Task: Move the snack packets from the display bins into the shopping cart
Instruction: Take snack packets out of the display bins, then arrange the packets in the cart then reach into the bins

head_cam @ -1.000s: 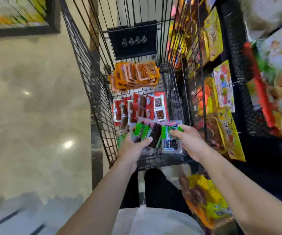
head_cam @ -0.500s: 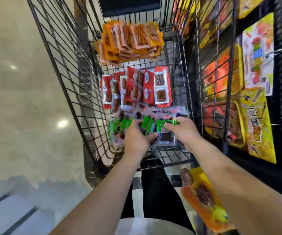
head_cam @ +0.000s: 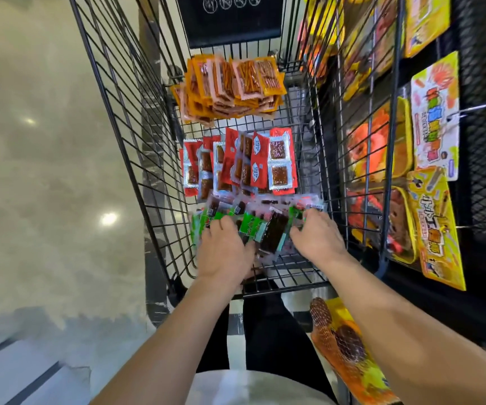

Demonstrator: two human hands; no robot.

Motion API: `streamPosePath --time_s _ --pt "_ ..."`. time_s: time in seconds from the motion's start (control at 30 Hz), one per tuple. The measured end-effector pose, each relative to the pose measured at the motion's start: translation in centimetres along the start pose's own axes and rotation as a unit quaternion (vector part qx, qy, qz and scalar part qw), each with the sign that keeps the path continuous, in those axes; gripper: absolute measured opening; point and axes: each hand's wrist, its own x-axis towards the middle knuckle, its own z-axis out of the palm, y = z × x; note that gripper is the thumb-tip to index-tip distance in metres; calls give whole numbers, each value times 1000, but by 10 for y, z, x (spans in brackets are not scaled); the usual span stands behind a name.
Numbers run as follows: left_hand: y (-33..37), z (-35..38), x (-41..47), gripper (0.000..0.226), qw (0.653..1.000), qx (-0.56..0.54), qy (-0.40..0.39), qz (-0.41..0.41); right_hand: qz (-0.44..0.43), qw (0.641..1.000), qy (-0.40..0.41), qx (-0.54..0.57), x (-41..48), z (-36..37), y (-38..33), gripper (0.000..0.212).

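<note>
I look down into a black wire shopping cart (head_cam: 136, 159). On its floor lie a heap of orange snack packets (head_cam: 230, 89) at the far end and a row of red packets (head_cam: 239, 165) in the middle. At the near end, my left hand (head_cam: 224, 252) and my right hand (head_cam: 317, 241) press down on a bunch of green and dark snack packets (head_cam: 262, 226), fingers curled on both sides of it. The bunch rests low on the cart floor. Part of it is hidden under my hands.
A black mesh display rack (head_cam: 484, 141) with hanging yellow snack bags (head_cam: 434, 229) stands right against the cart's right side. An orange-yellow bag (head_cam: 350, 352) hangs below my right forearm. Pale shiny floor (head_cam: 46, 171) lies to the left. A black sign panel (head_cam: 230, 19) closes the cart's far end.
Both hands have carried the green and dark packets lower into the near end of the cart. My view has come closer to the cart floor.
</note>
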Motion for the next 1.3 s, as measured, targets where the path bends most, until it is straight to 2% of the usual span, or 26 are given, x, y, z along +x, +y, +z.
streamPosePath --time_s 0.17,0.33,0.43,0.53,0.67,0.73,0.8,0.9,1.0,1.1,1.23,1.3 --pt "-11 -53 -22 49 997 61 30 44 -15 998 -14 -55 -30 -19 -20 44" --pt "-27 -122 -44 49 981 25 170 92 -62 998 6 -33 -55 -47 -56 49" --pt "-41 -157 -36 61 966 -40 247 72 -78 997 23 5 -58 -55 -83 56" --pt "-48 -185 -2 73 963 -114 242 31 -94 994 49 29 -44 -53 -109 51" --pt "-43 -203 55 77 953 -196 230 31 -93 991 58 78 -6 -44 -138 57" --pt "-40 -202 76 78 945 -226 234 24 -84 989 60 104 18 -36 -147 53" --pt "-39 -197 89 75 934 -245 260 17 -63 990 58 111 42 -29 -154 53" --pt "-41 -186 99 63 912 -262 315 21 -33 992 51 110 79 -17 -158 66" --pt "-44 -181 106 54 904 -261 337 35 -4 996 29 84 105 -3 -153 74" --pt "-43 -182 107 58 903 -250 348 30 0 998 15 64 118 9 -149 69" --pt "-45 -181 109 52 902 -242 357 34 -43 992 37 116 130 12 -139 44" --pt "-46 -180 110 50 902 -236 360 29 -57 989 34 136 131 10 -131 47"
